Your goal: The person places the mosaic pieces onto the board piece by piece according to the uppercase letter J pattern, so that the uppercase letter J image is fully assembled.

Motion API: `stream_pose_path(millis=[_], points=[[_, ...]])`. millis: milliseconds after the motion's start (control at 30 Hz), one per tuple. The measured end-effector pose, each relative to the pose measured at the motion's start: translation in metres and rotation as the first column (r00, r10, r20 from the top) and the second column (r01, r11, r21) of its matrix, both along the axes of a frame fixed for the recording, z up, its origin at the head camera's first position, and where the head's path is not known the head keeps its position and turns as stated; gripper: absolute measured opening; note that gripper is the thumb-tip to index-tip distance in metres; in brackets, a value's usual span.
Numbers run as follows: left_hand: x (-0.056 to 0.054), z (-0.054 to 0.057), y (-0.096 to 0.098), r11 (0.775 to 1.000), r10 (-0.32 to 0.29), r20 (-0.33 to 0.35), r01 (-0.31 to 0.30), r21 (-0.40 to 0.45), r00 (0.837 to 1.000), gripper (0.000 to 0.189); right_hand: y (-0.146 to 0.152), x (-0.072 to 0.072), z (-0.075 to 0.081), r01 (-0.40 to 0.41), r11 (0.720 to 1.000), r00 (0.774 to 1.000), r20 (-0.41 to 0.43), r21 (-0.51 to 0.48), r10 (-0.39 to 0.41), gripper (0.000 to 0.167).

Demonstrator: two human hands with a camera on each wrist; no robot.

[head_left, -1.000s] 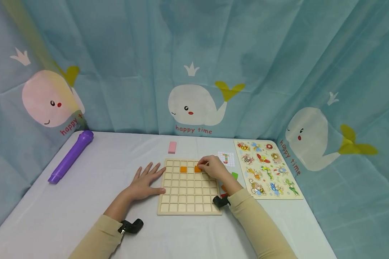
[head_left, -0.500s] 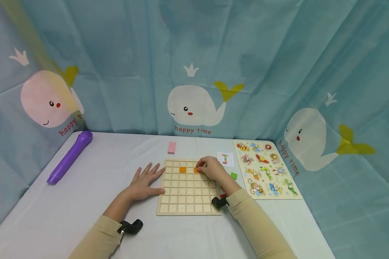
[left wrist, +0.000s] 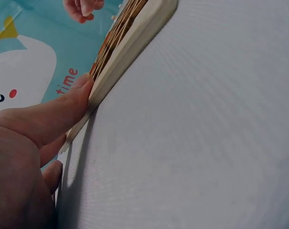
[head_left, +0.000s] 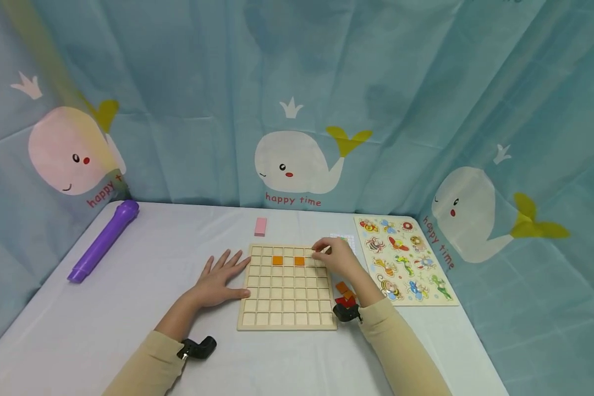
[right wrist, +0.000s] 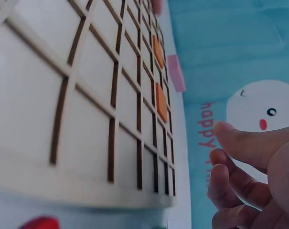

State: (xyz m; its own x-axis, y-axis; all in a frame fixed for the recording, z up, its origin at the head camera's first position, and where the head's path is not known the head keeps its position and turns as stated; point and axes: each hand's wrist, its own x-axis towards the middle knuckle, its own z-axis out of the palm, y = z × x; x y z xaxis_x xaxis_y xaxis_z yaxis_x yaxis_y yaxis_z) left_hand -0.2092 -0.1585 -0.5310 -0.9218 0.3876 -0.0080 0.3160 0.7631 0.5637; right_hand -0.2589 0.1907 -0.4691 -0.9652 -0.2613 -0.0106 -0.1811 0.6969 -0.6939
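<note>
A wooden grid board point(head_left: 287, 289) lies on the table with two orange square tiles in its second row, a left tile point(head_left: 277, 260) and a right tile point(head_left: 299, 261). My left hand point(head_left: 215, 283) rests beside the board's left side, fingers spread and straight. Its thumb point(left wrist: 77, 98) touches the board's edge in the left wrist view. Over the board's upper right corner is my right hand point(head_left: 339, 257), just right of the right tile. Nothing shows between its loosely bent fingers point(right wrist: 223, 179).
Loose orange and red tiles point(head_left: 345, 301) lie right of the board. A printed pattern card point(head_left: 348, 240) is partly hidden behind my right hand. Further right lies an insect puzzle board point(head_left: 406, 264). A pink block point(head_left: 260, 226) and a purple microphone-shaped tube point(head_left: 104, 242) are also on the table.
My right hand has let go of the right orange tile, which stays in its cell, and has moved a little to the right. The left hand stays in place.
</note>
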Motion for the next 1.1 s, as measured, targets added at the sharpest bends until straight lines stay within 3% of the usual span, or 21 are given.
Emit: stream_pose_path(millis=[433, 633, 800, 1100], points=[[0.002, 0.002, -0.001, 1.000, 0.007, 0.002, -0.007, 0.007, 1.000, 0.094, 0.038, 0.008, -0.015, 0.128, 0.989, 0.992, -0.013, 0.075, -0.128, 0.019], [0.005, 0.001, -0.003, 1.000, 0.012, -0.001, -0.012, -0.013, 1.000, 0.093, 0.045, 0.012, -0.020, 0.128, 0.986, 0.991, 0.030, 0.108, -0.132, 0.026], [0.005, 0.001, -0.002, 1.000, 0.008, 0.000, -0.008, 0.001, 1.000, 0.093, 0.049, 0.010, -0.022, 0.105, 0.984, 0.992, 0.053, 0.142, -0.113, 0.023], [0.002, 0.001, 0.002, 1.000, 0.005, -0.015, -0.005, 0.004, 1.000, 0.094, 0.051, 0.006, -0.017, 0.079, 0.982, 0.990, 0.104, 0.169, -0.098, 0.022]])
